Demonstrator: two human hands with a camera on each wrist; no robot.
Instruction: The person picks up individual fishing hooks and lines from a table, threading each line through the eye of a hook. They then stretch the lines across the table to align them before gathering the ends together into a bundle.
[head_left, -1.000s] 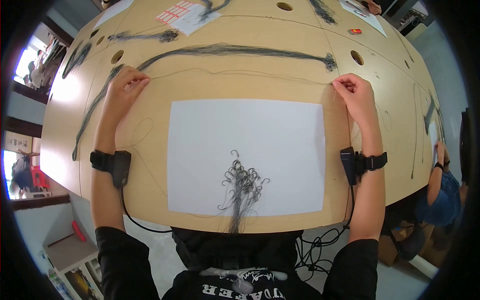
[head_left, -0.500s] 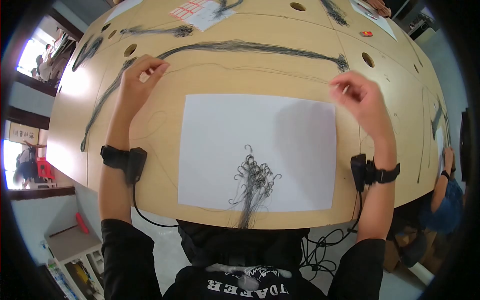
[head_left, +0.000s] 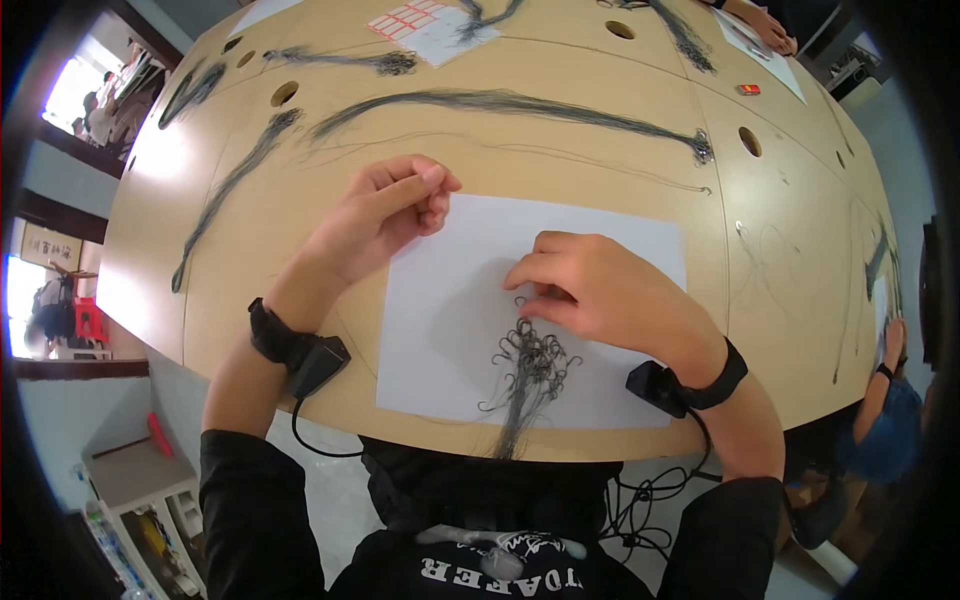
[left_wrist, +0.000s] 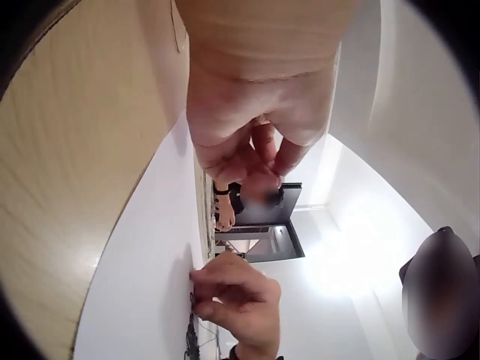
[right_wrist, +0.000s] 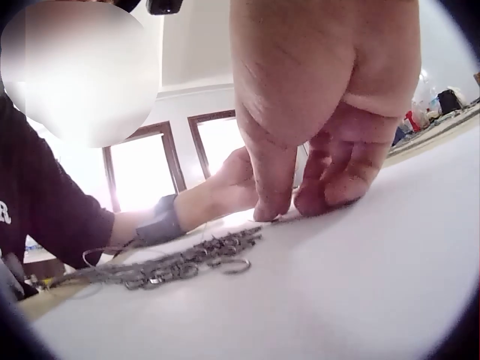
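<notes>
At the counter's [head_left: 250, 260] near edge, a tangle of hooks [head_left: 525, 365] lies on a white sheet [head_left: 450, 330]. The right hand [head_left: 600, 290] pinches a hook at the pile's far end, apparently singling one out. Lifting it would call for a clean pull clear of its neighbours. Beyond, the left hand [head_left: 385, 210] hovers curled over the sheet's far-left corner; whether it holds a line cannot be told.

right hand [head_left: 600, 290] has come in and pinches at the hook pile [head_left: 528, 362] (left hand [head_left: 385, 215] to the paper [head_left: 640, 250])
</notes>
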